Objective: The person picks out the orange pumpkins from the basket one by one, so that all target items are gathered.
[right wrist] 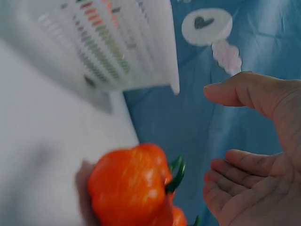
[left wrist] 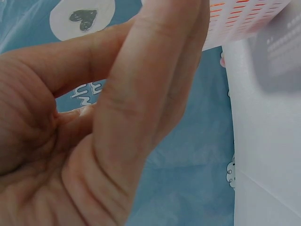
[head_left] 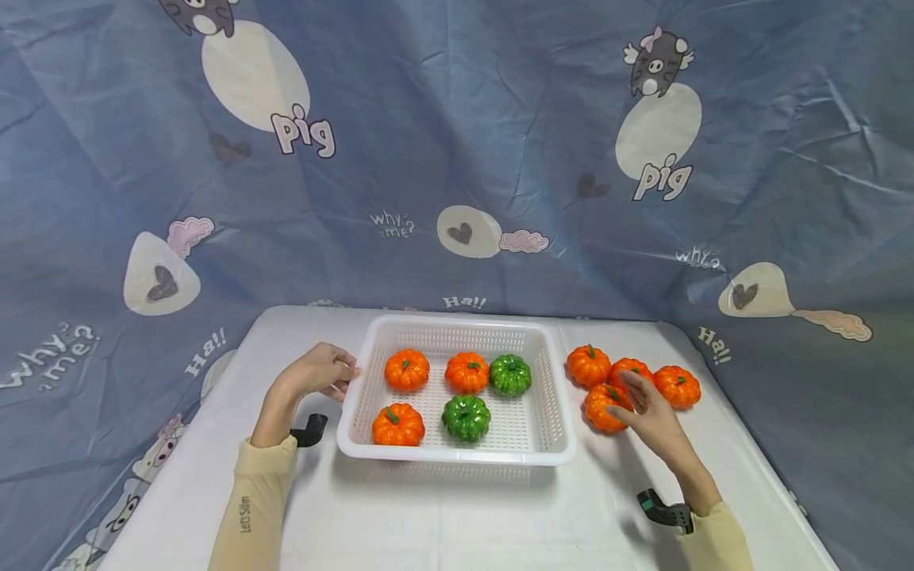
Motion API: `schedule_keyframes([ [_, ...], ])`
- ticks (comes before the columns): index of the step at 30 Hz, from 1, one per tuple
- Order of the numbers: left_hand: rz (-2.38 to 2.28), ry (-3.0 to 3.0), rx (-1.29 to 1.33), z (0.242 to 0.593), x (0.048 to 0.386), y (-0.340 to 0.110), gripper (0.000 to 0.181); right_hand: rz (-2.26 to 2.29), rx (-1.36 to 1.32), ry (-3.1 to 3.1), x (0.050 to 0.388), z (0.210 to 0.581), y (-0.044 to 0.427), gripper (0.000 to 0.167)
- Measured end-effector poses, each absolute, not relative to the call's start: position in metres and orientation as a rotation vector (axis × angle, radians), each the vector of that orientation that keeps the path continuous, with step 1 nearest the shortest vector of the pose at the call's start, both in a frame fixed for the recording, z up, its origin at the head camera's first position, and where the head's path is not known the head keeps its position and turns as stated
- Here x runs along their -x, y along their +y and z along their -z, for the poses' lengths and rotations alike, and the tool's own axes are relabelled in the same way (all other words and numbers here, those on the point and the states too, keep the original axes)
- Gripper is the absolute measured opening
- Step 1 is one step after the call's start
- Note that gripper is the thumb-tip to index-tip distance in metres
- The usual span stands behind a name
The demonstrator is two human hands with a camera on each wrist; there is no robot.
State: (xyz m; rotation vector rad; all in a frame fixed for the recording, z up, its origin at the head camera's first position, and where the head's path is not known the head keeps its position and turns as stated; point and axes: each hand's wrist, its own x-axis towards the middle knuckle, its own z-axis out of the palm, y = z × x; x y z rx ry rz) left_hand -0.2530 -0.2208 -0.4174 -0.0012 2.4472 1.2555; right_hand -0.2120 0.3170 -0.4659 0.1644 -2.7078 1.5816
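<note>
At the left rim of the white basket [head_left: 457, 455], my left hand [head_left: 317, 373] has its fingertips on the edge. The left wrist view shows this hand [left wrist: 117, 103] bent toward the basket's slotted wall [left wrist: 244, 19], its fingertips out of sight. My right hand [head_left: 650, 416] hovers over the orange pumpkins right of the basket, nearest the front one [head_left: 603, 408]. In the right wrist view, thumb and fingers of the hand [right wrist: 256, 141] stand apart with nothing between them, beside an orange pumpkin [right wrist: 129, 188]. The basket holds several orange pumpkins [head_left: 407, 370] and two green ones [head_left: 466, 418].
Three more orange pumpkins [head_left: 589, 365] lie close together right of the basket, the rightmost [head_left: 677, 387] near the table's right edge. A white cloth [head_left: 400, 523] covers the table. Behind it hangs a blue printed curtain [head_left: 400, 159].
</note>
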Motion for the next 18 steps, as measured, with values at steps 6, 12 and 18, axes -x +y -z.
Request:
schedule_keyframes([
  [6, -1.26, 2.449, -0.005, 0.417, 0.253, -0.221, 0.041, -1.63, -0.297, -2.68, 0.218, 0.452, 0.295, 0.077],
  [12, -1.27, 2.445, 0.001, 0.417, 0.253, -0.22, 0.041, -1.639, -0.426, -2.681, 0.23, 0.434, 0.267, 0.076],
  [18, -1.267, 2.444, 0.005, 0.418, 0.254, -0.22, 0.041, -1.686, -0.513, -2.689, 0.247, 0.42, 0.234, 0.071],
])
